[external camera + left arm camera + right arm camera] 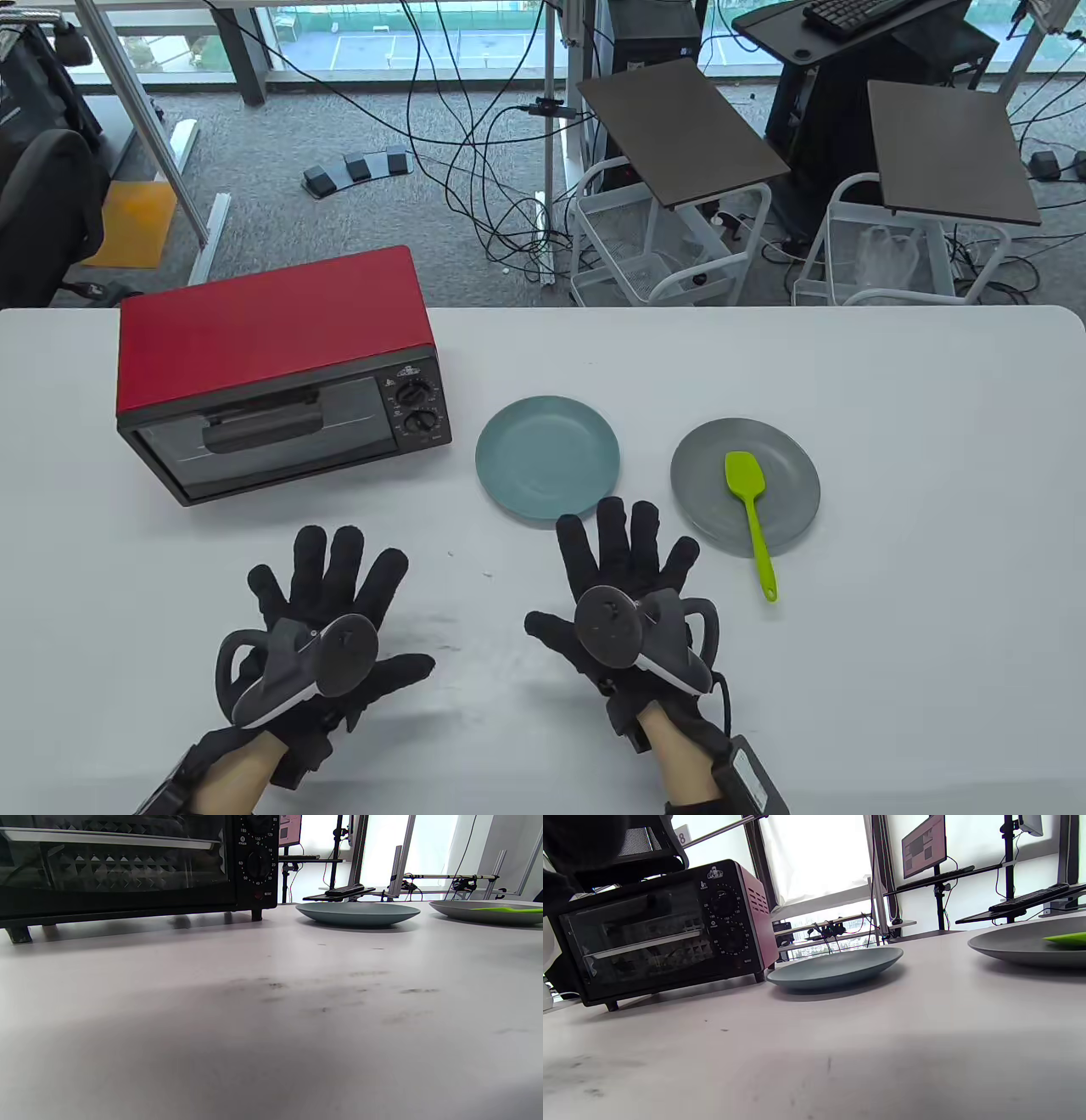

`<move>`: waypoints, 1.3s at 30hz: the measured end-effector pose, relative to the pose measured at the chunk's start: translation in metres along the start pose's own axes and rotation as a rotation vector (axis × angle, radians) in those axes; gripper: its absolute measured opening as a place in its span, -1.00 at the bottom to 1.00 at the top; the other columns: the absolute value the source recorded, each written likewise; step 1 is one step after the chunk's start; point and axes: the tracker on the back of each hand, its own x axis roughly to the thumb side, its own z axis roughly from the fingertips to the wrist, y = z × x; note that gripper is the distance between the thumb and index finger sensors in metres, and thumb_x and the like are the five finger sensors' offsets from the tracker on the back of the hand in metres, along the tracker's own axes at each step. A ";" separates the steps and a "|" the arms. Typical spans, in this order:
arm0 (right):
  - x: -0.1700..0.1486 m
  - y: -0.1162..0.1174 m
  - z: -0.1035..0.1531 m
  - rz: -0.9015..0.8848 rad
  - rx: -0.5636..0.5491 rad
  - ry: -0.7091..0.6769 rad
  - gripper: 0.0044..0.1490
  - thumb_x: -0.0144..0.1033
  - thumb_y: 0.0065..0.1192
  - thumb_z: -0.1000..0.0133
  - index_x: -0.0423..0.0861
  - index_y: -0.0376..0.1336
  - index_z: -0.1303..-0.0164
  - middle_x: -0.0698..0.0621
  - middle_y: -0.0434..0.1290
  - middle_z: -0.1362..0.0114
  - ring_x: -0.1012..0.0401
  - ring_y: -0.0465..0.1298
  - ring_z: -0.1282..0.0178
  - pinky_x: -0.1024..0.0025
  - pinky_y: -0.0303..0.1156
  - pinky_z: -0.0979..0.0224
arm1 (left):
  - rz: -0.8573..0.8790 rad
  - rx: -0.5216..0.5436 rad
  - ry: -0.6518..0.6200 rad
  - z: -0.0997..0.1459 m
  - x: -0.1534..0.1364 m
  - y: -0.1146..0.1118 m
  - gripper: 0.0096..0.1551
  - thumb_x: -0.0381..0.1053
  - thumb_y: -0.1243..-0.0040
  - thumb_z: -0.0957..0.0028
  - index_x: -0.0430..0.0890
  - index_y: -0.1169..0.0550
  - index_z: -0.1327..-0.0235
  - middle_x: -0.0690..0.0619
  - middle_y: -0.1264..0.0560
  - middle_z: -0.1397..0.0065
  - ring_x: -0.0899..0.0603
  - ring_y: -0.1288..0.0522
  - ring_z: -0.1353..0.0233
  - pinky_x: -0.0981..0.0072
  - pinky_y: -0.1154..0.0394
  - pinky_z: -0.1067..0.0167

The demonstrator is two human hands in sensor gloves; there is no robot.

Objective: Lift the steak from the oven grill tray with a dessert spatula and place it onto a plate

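Steak unseen, presumably behind the shut door of the red oven [280, 373] at ten o'clock; green spatula [751, 514] waiting on grey plate [785, 501] at two o'clock, teal plate [547, 456] bare for landing, left hand [318, 624] and right hand [624, 594] flat, splayed, holding nothing.

- A white bench [891, 407] is seen, marked with faint dark smudges near its front edge
- Two dark tilted stands on white wire frames [679, 127] are placed on the carpet behind the bench
- Loose black cables [475, 170] are spread across the floor
- A grey foot pedal set [356, 168] is laid beside the cables
- A keyboard [857, 15] is set on a dark desk at the back right
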 end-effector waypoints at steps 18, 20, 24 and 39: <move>-0.001 -0.001 0.000 0.000 0.008 0.008 0.34 0.55 0.01 -0.02 0.02 -0.41 -0.72 -0.25 -0.52 -0.73 -0.32 -0.55 -0.63 -0.69 -0.44 -0.39 | 0.005 -0.008 0.020 -0.001 -0.004 0.000 0.32 0.89 0.20 0.37 0.36 0.37 -0.47 0.06 0.54 -0.67 -0.39 0.53 -0.70 -0.72 0.26 -0.38; 0.000 -0.001 0.000 0.002 0.008 0.008 0.34 0.55 0.00 -0.02 0.02 -0.41 -0.72 -0.25 -0.52 -0.73 -0.32 -0.55 -0.63 -0.69 -0.44 -0.39 | 0.006 -0.010 0.020 -0.001 -0.004 0.000 0.32 0.89 0.19 0.37 0.36 0.37 -0.47 0.06 0.53 -0.67 -0.40 0.53 -0.69 -0.72 0.25 -0.38; 0.001 0.000 -0.001 0.021 0.017 0.007 0.34 0.55 0.01 -0.02 0.02 -0.39 -0.72 -0.25 -0.48 -0.75 -0.32 -0.54 -0.64 -0.69 -0.43 -0.39 | 0.011 -0.010 0.030 -0.001 -0.006 0.000 0.32 0.89 0.19 0.37 0.35 0.37 -0.48 0.06 0.53 -0.67 -0.40 0.52 -0.69 -0.72 0.25 -0.38; 0.007 0.003 -0.001 0.050 0.059 -0.001 0.34 0.55 0.01 -0.02 0.01 -0.37 -0.73 -0.26 -0.45 -0.76 -0.32 -0.52 -0.64 -0.70 -0.42 -0.39 | 0.041 -0.016 0.074 -0.004 -0.011 -0.001 0.33 0.89 0.18 0.37 0.36 0.38 -0.47 0.06 0.54 -0.67 -0.41 0.52 -0.69 -0.72 0.25 -0.38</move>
